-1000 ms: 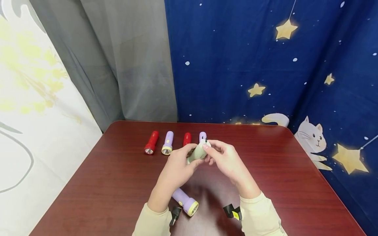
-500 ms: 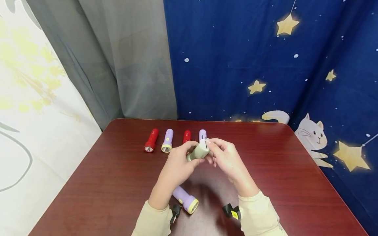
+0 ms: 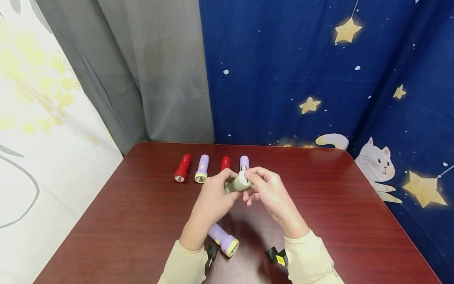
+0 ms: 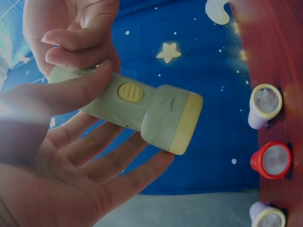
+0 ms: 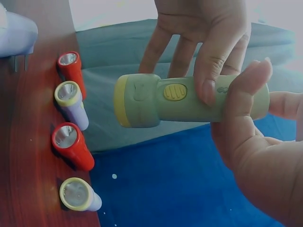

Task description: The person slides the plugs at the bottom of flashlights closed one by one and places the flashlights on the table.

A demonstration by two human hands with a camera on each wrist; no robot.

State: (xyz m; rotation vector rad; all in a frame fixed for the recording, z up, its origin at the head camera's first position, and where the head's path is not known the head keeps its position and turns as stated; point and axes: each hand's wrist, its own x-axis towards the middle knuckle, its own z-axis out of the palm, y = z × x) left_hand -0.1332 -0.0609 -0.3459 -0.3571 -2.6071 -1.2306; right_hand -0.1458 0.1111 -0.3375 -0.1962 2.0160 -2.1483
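A pale green flashlight (image 3: 238, 184) with a yellow rim and yellow switch is held in the air above the table. My left hand (image 3: 214, 196) grips its body, the thumb across the top and the fingers spread beneath, as the left wrist view shows. At its tail end is my right hand (image 3: 272, 195). In the right wrist view, that hand's fingers (image 5: 244, 94) curl round the tail and a digit touches the end. The lens end points away from the right hand. A whitish end face with a dark slit shows partly in the head view.
A purple flashlight (image 3: 223, 240) lies nearer on the table (image 3: 142, 221), below the left forearm. Along the back stand a red flashlight (image 3: 182, 168), a purple one (image 3: 201, 169), another red one (image 3: 225, 163) and another purple one (image 3: 244, 162), the last two partly hidden by the hands.
The green flashlight's tail end has dipped and turned slightly. My right thumb and fingers have shifted a little around it, while the left hand keeps its grip. The flashlights on the table stay put.
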